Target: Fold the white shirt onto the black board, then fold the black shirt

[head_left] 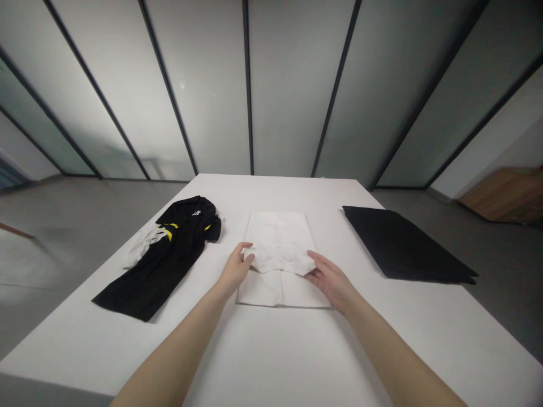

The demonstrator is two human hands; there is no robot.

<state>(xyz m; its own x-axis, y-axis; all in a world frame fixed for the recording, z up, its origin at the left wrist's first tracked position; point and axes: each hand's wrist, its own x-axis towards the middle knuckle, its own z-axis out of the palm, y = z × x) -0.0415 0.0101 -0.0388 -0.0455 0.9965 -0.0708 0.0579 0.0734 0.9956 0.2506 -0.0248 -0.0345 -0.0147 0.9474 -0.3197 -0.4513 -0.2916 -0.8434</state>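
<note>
A white folded garment (278,240) lies in the middle of the table, its near edge sagging in a curve between my hands. Under it is a flat white rectangular piece (258,289) with a line down its middle; whether this is cloth or board I cannot tell. My left hand (237,265) pinches the garment's near left corner between thumb and fingers. At the near right corner my right hand (331,278) grips it the same way, thumb on top and fingers partly beneath. Both corners look slightly lifted.
On the left lies a black shirt (186,243) with yellow and white parts. A flat black folded sheet (403,243) rests on the right, reaching the edge of the white table (271,350). Frosted glass panels (297,85) stand behind.
</note>
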